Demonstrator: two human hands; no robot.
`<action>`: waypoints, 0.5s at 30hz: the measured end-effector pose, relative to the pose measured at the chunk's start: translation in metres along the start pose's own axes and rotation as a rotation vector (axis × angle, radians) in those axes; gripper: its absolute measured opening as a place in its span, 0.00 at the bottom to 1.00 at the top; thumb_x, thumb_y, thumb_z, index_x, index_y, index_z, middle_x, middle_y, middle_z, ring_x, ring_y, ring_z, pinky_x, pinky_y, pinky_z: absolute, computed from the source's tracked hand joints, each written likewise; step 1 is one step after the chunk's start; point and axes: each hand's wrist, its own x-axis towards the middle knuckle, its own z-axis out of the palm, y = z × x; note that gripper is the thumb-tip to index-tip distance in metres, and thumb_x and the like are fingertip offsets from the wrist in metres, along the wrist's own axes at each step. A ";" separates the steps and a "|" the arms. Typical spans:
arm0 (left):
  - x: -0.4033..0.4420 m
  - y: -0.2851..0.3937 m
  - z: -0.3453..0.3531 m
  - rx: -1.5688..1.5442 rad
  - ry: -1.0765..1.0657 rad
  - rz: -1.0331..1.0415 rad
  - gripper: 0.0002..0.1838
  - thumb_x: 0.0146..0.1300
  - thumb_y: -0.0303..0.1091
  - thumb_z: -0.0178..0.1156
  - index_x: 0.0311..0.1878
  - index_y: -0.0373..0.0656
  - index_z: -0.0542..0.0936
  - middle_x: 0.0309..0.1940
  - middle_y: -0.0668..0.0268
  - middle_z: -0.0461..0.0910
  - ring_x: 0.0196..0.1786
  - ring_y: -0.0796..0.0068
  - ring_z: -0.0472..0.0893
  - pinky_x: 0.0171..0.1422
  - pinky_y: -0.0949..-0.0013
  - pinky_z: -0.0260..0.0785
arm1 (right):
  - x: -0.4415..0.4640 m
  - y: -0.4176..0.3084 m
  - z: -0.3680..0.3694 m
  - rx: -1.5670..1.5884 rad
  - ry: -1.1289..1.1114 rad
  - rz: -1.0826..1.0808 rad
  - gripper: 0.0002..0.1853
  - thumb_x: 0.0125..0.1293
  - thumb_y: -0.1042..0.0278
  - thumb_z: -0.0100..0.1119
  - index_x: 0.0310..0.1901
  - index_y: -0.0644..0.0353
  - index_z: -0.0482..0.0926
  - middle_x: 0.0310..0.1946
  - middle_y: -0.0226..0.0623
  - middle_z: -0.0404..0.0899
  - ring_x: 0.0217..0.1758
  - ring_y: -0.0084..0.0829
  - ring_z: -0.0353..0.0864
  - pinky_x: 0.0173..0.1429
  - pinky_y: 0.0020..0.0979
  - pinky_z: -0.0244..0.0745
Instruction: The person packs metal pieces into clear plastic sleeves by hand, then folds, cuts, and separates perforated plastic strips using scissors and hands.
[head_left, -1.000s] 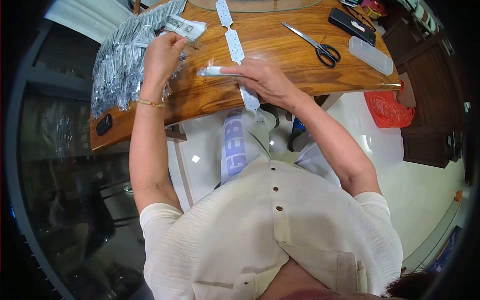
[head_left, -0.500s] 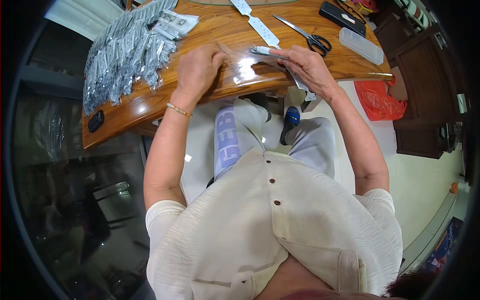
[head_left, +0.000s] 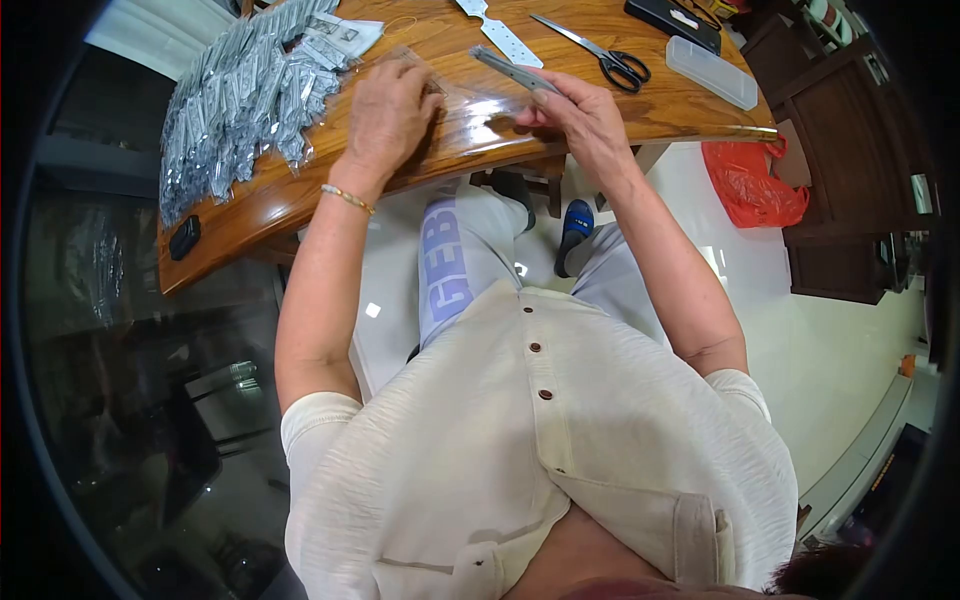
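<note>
My left hand point(head_left: 391, 112) is closed on a clear plastic bag point(head_left: 448, 98) over the table's front part, its fingertips partly hidden. To its right, my right hand point(head_left: 580, 110) grips a narrow folded strip point(head_left: 512, 72), grey-white with a small clear-wrapped end, pointing up and left. A white dotted strip point(head_left: 510, 42) lies on the table beyond my right hand. Left of my left hand is a large heap of small clear-wrapped packets point(head_left: 250, 105), with a flat printed packet point(head_left: 345, 38) at its upper right.
On the wooden table point(head_left: 240, 215) are black-handled scissors point(head_left: 622, 70), a clear plastic case point(head_left: 710, 73), a black case point(head_left: 675, 24) and a small black object point(head_left: 185, 238). A red bag point(head_left: 750, 185) sits on the floor at the right.
From beside the heap, my left hand has moved right, nearer my right hand. My right hand has moved right and up, and its strip now tilts up. The dotted strip has shifted right.
</note>
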 end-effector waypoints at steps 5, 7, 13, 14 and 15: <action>-0.012 0.031 -0.001 0.007 -0.037 -0.038 0.12 0.55 0.35 0.69 0.40 0.40 0.83 0.38 0.57 0.79 0.43 0.55 0.78 0.47 0.57 0.73 | 0.013 0.018 0.007 0.067 -0.064 -0.020 0.19 0.74 0.72 0.50 0.63 0.68 0.73 0.35 0.30 0.81 0.37 0.17 0.78 0.47 0.19 0.73; -0.016 0.037 -0.004 0.035 -0.046 -0.050 0.11 0.56 0.36 0.69 0.38 0.40 0.82 0.36 0.57 0.78 0.43 0.54 0.78 0.46 0.56 0.73 | 0.012 0.017 0.009 0.094 -0.024 -0.013 0.18 0.74 0.74 0.49 0.61 0.67 0.75 0.34 0.29 0.80 0.35 0.17 0.79 0.45 0.20 0.75; -0.025 0.032 0.005 0.065 -0.023 -0.056 0.06 0.57 0.32 0.66 0.35 0.41 0.81 0.34 0.58 0.76 0.42 0.55 0.78 0.45 0.55 0.73 | 0.009 0.023 0.010 0.050 -0.019 -0.076 0.17 0.73 0.74 0.49 0.60 0.67 0.77 0.34 0.28 0.80 0.34 0.17 0.78 0.46 0.20 0.76; -0.024 0.032 0.006 0.078 -0.023 -0.050 0.05 0.57 0.31 0.65 0.35 0.42 0.81 0.34 0.58 0.76 0.42 0.55 0.78 0.44 0.55 0.73 | 0.009 0.024 0.010 0.061 -0.016 -0.069 0.17 0.73 0.74 0.49 0.60 0.67 0.77 0.34 0.28 0.80 0.34 0.17 0.78 0.46 0.20 0.76; -0.023 0.032 0.007 0.091 -0.023 -0.042 0.05 0.58 0.31 0.65 0.35 0.42 0.81 0.34 0.59 0.76 0.42 0.55 0.78 0.44 0.55 0.73 | 0.009 0.024 0.010 0.072 -0.011 -0.063 0.17 0.73 0.74 0.49 0.60 0.66 0.77 0.34 0.28 0.80 0.34 0.17 0.78 0.46 0.20 0.76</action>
